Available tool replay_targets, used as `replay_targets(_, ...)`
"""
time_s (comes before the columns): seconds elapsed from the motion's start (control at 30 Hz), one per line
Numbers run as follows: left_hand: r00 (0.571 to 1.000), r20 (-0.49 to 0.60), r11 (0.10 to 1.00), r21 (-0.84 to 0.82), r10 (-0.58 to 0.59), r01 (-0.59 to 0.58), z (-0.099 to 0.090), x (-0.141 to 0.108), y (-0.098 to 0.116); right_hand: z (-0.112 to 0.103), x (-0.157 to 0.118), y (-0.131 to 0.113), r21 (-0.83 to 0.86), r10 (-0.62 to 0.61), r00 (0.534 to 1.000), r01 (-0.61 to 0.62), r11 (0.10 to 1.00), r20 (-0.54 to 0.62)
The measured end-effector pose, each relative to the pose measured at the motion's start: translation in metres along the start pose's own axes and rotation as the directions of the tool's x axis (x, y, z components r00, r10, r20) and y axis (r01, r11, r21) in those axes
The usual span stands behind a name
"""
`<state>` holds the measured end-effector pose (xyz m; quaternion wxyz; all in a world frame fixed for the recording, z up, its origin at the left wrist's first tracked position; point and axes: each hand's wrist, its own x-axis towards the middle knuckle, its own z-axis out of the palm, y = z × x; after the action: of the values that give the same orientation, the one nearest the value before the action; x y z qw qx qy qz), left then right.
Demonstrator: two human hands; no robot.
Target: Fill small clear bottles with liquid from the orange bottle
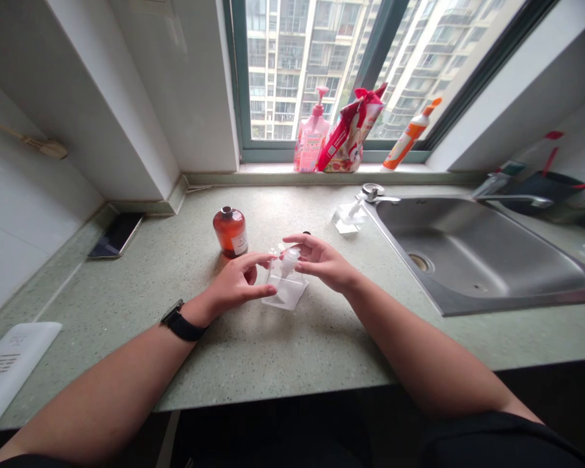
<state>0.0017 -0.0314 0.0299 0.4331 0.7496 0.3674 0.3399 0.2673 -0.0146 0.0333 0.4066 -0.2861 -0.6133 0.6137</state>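
A clear, square-sided pump bottle (286,296) stands on the counter in front of me. My left hand (236,283) is closed loosely about its left side, thumb low and fingers higher up. At its top, my right hand (324,263) has its thumb and fingers around the translucent pump head (290,260), with the index finger stretched over it. Just behind my left hand is an amber bottle (230,232) with a pale label and an uncapped neck. A small dark object (307,233) is mostly hidden behind my right hand.
A second clear pump bottle (350,218) stands beside the steel sink (487,253) at right. On the windowsill are a pink pump bottle (311,140), a red bag (353,133) and an orange-and-white bottle (409,140). A phone (116,235) and a white flat object (17,370) lie left.
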Motion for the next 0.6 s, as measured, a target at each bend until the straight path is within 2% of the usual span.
replay_targets(0.2, 0.986, 0.159, 0.974, -0.208, -0.060, 0.093, 0.002, -0.003, 0.001, 0.003, -0.001, -0.002, 0.188, 0.055, 0.994, -0.073, 0.979, 0.099)
replay_targets(0.3, 0.982, 0.178, 0.961, -0.257, -0.059, 0.104, 0.002, -0.003, 0.000, 0.003, -0.001, -0.001, 0.226, 0.054, 0.993, -0.077, 0.971, 0.108)
replay_targets(0.37, 0.988, 0.138, 0.964, -0.246, -0.071, 0.104, 0.002, -0.002, -0.001, 0.003, -0.001, -0.001, 0.206, 0.060, 0.996, -0.071, 0.976, 0.061)
replay_targets(0.47, 0.996, 0.016, 0.981, -0.175, -0.086, 0.088, 0.000, 0.000, -0.002, 0.002, 0.000, -0.002, 0.170, 0.060, 0.998, -0.057, 0.984, -0.007)
replay_targets(0.6, 0.987, -0.151, 0.997, -0.065, -0.052, 0.043, -0.003, 0.002, -0.002, -0.007, 0.003, 0.000, 0.111, -0.018, 0.988, 0.035, 0.993, -0.152)
